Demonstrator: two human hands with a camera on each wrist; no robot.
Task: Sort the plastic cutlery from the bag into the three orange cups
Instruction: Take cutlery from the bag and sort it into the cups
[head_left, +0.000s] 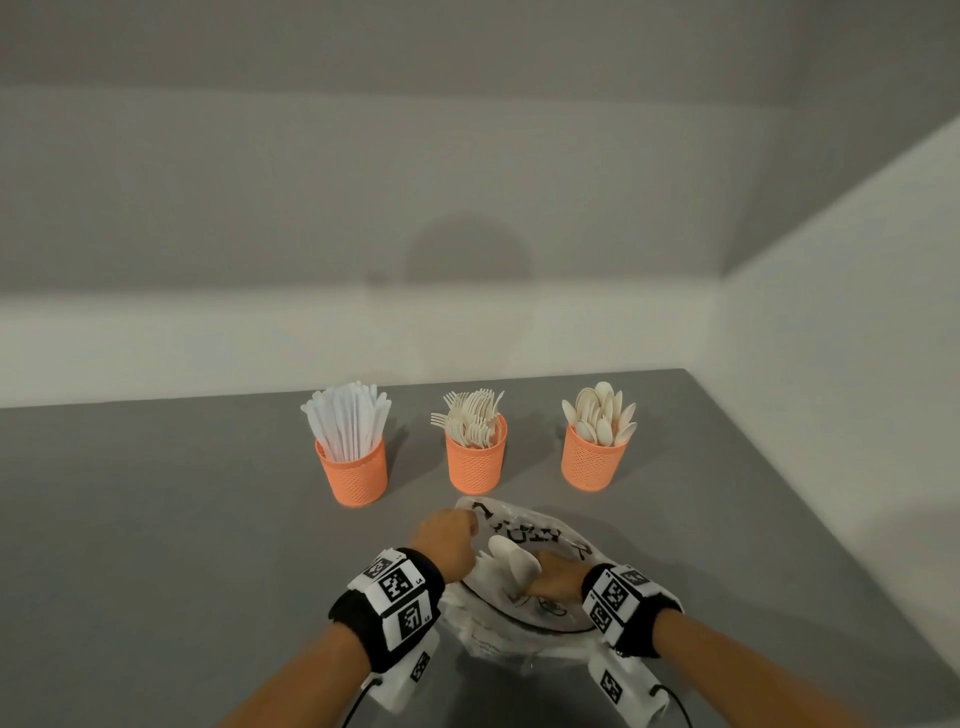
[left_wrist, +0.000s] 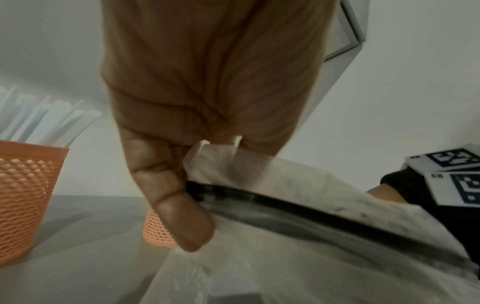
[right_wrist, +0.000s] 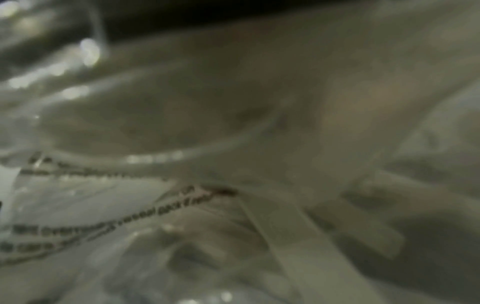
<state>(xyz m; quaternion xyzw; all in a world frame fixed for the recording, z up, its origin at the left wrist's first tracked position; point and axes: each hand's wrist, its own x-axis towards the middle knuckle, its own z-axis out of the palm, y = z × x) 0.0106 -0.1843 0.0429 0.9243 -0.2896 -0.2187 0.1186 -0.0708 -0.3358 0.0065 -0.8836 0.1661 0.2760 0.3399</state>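
Left hand (head_left: 448, 540) pinches the near-left edge of the clear printed bag (head_left: 540, 535), lying on the grey table (head_left: 156, 519) near three orange cups (head_left: 475, 462). Right hand (head_left: 558, 574) reaches inside among pale cutlery (head_left: 511, 561); its grip cannot be told.

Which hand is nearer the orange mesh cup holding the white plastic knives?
Left. The left hand pinches the clear plastic bag's edge just below-right of the orange knife cup; the right hand is farther right, inside the bag.
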